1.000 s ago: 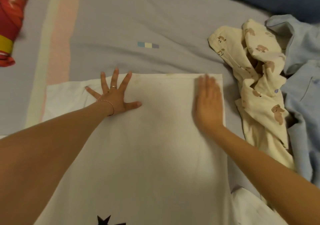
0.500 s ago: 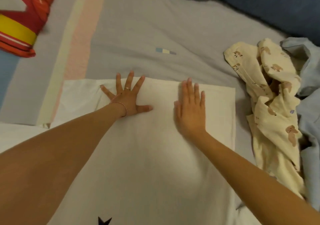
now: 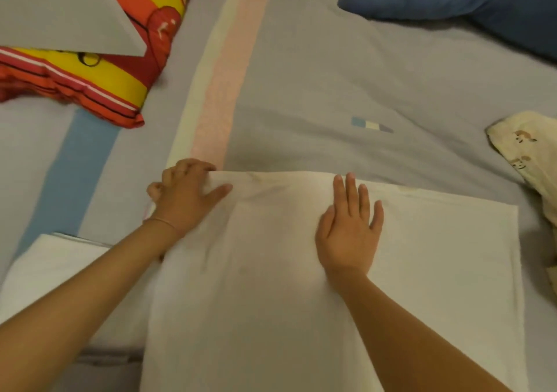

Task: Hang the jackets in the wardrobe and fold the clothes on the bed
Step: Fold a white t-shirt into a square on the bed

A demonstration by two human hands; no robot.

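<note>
With left hand (image 3: 184,195) gripping the shirt (image 3: 437,271) at its far-left corner, open right hand (image 3: 349,230) pressing flat mid-shirt; best folding inward, edges aligned.

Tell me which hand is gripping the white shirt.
The left hand: its fingers curl round the far left corner of the white shirt, thumb on top. The right hand only lies flat on it, fingers straight.

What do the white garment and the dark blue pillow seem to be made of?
White garment: probably thin cotton, matte; it creases softly where the left hand grips its edge. Dark blue pillow: matte cloth cover over soft filling, judging by its plump shape; fibre unclear.
</note>
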